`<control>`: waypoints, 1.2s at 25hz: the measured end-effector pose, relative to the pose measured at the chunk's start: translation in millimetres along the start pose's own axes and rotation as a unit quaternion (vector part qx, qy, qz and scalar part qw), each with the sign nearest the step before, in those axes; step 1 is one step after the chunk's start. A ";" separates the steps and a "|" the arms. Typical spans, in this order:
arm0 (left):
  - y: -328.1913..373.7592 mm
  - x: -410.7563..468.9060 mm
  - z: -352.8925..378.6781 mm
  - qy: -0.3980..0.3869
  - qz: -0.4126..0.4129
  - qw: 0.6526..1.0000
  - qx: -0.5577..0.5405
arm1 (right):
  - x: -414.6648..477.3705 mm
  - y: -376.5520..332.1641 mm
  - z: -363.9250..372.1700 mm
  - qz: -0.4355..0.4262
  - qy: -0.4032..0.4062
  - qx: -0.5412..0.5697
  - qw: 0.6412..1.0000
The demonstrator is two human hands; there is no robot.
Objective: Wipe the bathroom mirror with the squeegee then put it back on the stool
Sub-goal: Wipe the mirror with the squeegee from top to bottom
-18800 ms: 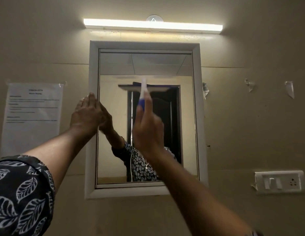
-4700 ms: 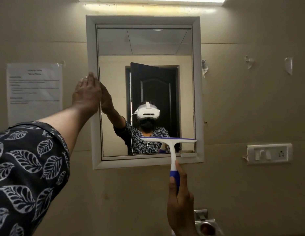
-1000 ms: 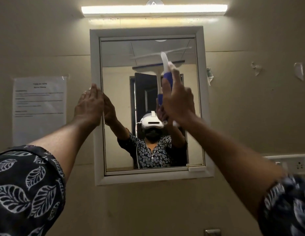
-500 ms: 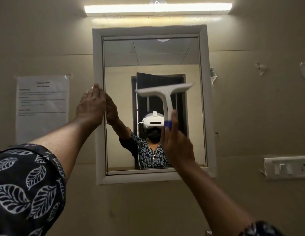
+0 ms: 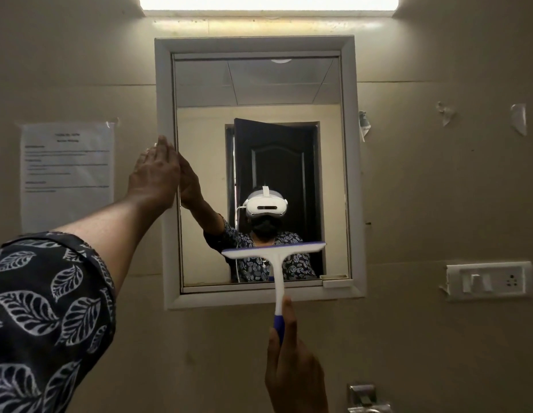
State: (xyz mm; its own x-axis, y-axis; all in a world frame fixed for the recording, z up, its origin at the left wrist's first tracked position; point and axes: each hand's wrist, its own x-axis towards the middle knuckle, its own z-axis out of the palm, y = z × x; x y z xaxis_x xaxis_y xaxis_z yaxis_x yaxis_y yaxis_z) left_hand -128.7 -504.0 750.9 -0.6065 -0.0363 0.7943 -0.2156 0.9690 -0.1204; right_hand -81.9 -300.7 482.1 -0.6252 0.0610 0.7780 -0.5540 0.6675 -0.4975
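The white-framed mirror [image 5: 347, 174] hangs on the wall in front of me. My right hand [image 5: 293, 371] grips the blue end of the white squeegee [image 5: 277, 263], whose blade lies level across the lower part of the glass, right of centre. My left hand [image 5: 155, 177] rests flat with fingers together against the mirror's left frame edge and holds nothing. The stool is out of view.
A printed paper notice [image 5: 67, 174] is taped to the wall left of the mirror. A switch and socket plate [image 5: 490, 282] sits at the right. A tube light [image 5: 268, 4] glows above. A metal fitting [image 5: 365, 397] shows at the bottom edge.
My right hand has drawn the squeegee down the glass from the top to near the bottom edge. My left hand has stayed on the frame.
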 end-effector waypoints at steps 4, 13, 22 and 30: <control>1.6 -1.5 -0.9 0.019 0.000 0.999 -0.032 | -4.9 -32.9 -18.8 -0.013 -0.019 -0.099 0.995; -5.7 5.3 5.9 0.031 0.008 0.999 -0.031 | 141.5 -103.5 -118.1 -0.127 0.079 0.084 0.985; -3.3 7.2 8.6 0.015 0.004 1.000 0.022 | 281.4 -112.0 -145.5 -0.174 0.177 -0.055 0.967; -3.9 6.1 8.4 0.008 0.007 1.000 0.022 | 301.5 -124.0 -126.9 -0.086 0.180 -0.018 0.980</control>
State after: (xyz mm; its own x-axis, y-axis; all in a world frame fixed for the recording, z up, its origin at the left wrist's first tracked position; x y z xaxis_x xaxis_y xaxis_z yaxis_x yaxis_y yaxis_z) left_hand -138.0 -510.1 751.2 -0.5980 -0.0186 0.8013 -0.2400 0.9580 -0.1569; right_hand -132.0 -271.0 827.0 -0.2852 0.1985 0.9377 -0.6106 0.7165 -0.3374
